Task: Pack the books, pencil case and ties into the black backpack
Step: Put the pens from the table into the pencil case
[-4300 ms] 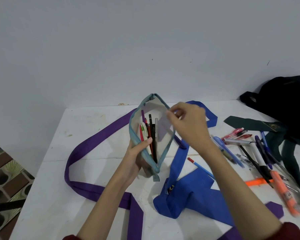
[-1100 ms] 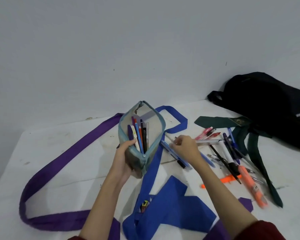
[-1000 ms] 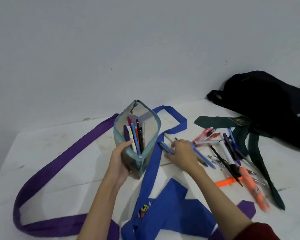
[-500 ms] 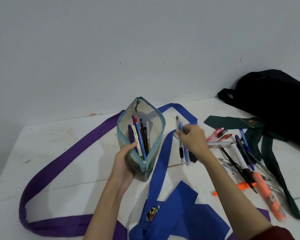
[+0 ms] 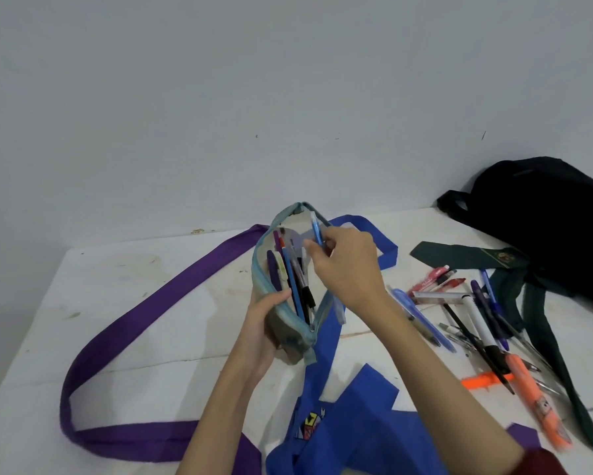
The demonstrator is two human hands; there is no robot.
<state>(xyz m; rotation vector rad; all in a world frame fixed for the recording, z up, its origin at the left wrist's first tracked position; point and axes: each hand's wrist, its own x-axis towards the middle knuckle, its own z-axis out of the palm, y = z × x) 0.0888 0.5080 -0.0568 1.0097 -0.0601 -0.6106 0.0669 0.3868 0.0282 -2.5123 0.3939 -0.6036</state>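
Head view
Right grip: right hand [image 5: 348, 269] is pinching a light blue pen [image 5: 316, 231] between thumb and fingers, holding it over the open mouth of the pencil case [image 5: 290, 293].
Left grip: left hand [image 5: 264, 330] is curling round the near end of the pencil case, thumb lying on its teal zip edge, holding it upright above the worktop [image 5: 134, 303].
Pencil case: its mouth is gaping wide, with several pens standing inside, purple, blue, black and red among them.
Blue tie [image 5: 350, 423]: is lying on the worktop under both hands, looping behind the pencil case and bunching near the bottom edge, a small crest showing on it.
Purple tie [image 5: 144, 310]: is sweeping in a long loop over the left half of the worktop.
Green tie [image 5: 466, 257]: is lying at the right, its far end touching the black backpack [image 5: 542, 214].
Black backpack: is lying at the far right corner of the worktop against the wall.
Loose pens [image 5: 476, 317]: are lying scattered between the blue tie and the green tie, an orange highlighter [image 5: 535, 402] nearest the camera.
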